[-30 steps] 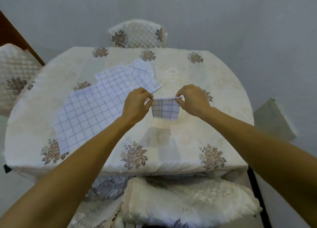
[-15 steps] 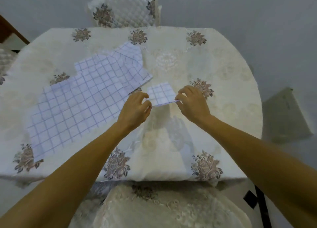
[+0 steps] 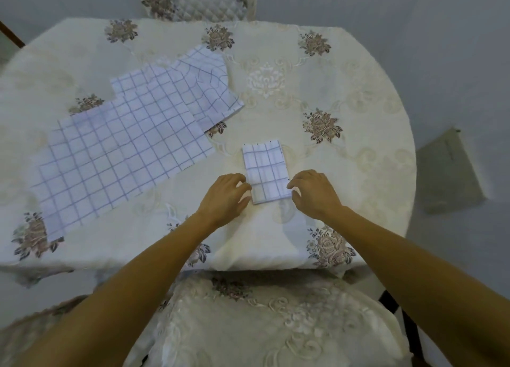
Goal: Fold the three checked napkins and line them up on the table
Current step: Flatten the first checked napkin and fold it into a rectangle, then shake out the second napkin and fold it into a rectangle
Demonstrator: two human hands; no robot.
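One napkin (image 3: 265, 172) folded, flat mid-table. Left hand (image 3: 225, 198) and right hand (image 3: 313, 193) loosely curled at its near corners, fingertips touching, gripping nothing. Two flat napkins (image 3: 124, 151) at 10 o'clock remain.

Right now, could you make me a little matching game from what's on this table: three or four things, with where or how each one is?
Things:
1. folded napkin
2. large unfolded napkin
3. left hand
4. right hand

States:
a. spread flat, far left
b. at the fold's right edge
c. small rectangle between the hands
d. at the fold's left edge

Pairs: 1-c, 2-a, 3-d, 4-b
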